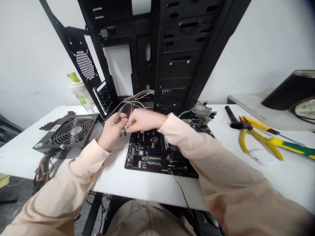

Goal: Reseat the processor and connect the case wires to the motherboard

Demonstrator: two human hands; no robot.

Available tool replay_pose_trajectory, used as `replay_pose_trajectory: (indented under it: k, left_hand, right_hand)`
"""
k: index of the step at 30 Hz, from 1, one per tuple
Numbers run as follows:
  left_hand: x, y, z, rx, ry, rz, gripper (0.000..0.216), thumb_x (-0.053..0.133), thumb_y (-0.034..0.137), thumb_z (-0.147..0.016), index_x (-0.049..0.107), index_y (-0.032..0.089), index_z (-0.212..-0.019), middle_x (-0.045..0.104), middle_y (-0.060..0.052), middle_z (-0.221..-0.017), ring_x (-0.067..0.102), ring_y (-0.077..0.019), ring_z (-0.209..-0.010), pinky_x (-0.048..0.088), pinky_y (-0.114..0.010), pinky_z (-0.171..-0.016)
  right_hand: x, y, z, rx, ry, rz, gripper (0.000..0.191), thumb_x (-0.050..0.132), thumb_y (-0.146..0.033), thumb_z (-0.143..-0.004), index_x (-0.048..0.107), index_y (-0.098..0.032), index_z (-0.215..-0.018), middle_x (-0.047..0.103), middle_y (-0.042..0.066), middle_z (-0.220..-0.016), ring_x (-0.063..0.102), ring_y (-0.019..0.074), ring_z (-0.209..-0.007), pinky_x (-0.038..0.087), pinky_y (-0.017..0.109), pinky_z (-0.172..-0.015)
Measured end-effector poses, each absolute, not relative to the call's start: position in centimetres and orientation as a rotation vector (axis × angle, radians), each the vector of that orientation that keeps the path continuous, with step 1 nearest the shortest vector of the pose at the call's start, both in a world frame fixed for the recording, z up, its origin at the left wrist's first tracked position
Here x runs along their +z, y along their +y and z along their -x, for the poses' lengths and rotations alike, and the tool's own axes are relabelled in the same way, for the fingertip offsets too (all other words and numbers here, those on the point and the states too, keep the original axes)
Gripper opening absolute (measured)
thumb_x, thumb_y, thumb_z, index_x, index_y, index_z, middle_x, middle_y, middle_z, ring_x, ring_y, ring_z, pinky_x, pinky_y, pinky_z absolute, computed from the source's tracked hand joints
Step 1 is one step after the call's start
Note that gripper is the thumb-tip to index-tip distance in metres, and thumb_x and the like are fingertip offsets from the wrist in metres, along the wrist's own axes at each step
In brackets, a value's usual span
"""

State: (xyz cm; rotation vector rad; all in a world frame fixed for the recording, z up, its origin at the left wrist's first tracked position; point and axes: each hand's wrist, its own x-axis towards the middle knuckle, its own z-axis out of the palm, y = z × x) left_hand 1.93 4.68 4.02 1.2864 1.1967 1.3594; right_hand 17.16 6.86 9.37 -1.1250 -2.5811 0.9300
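Observation:
Thin multicoloured cables run from the black computer case down to my two hands. My left hand is closed around the cables, its thumb and fingers pinching them. Close beside it, my right hand has its fingertips together at the same cables; a small dark connector end pokes out below them. Under my right hand and forearm lies a black motherboard marked GIGABYTE, flat on the white table. A thin green-and-yellow wire leaves its near edge and hangs over the table's front.
Left of the hands sits a power supply with a fan grille, its cable bundle drooping off the table. A clear cup stands behind it. At right lie yellow-handled pliers, a green-and-yellow screwdriver and a white mouse.

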Motion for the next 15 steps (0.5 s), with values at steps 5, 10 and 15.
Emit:
replay_pose_trajectory:
  k: [5, 10, 15]
  left_hand:
    - [3.5, 4.9, -1.9, 1.455, 1.202, -1.252, 0.028, 0.068, 0.03, -0.061, 0.05, 0.019, -0.08, 0.051, 0.004, -0.068, 0.047, -0.0095, -0.058, 0.037, -0.022, -0.055]
    - [3.5, 4.9, -2.0, 1.494, 1.171, -1.219, 0.03, 0.068, 0.031, -0.061, 0.048, 0.02, -0.081, 0.05, 0.004, -0.069, 0.05, -0.0114, -0.06, 0.039, -0.024, -0.056]
    - [3.5, 4.8, -1.9, 1.539, 1.148, -1.187, 0.029, 0.069, 0.029, -0.059, 0.05, 0.019, -0.078, 0.048, 0.006, -0.064, 0.046, -0.0092, -0.056, 0.037, -0.022, -0.054]
  right_hand:
    - [7.1, 7.3, -16.2, 0.896, -2.452, 1.117, 0.02, 0.066, -0.028, -0.077, 0.063, -0.013, -0.063, 0.058, -0.002, -0.053, 0.054, 0.0084, -0.046, 0.039, 0.022, -0.054]
    - [6.2, 6.6, -15.2, 0.813, -2.313, 1.082, 0.018, 0.065, -0.02, -0.077, 0.06, -0.013, -0.061, 0.056, -0.003, -0.053, 0.053, 0.0088, -0.055, 0.036, 0.023, -0.062]
    - [5.4, 6.4, -14.6, 0.862, -2.234, 1.017, 0.016, 0.061, -0.013, -0.076, 0.061, -0.014, -0.06, 0.057, -0.004, -0.055, 0.055, 0.0101, -0.061, 0.037, 0.022, -0.065]
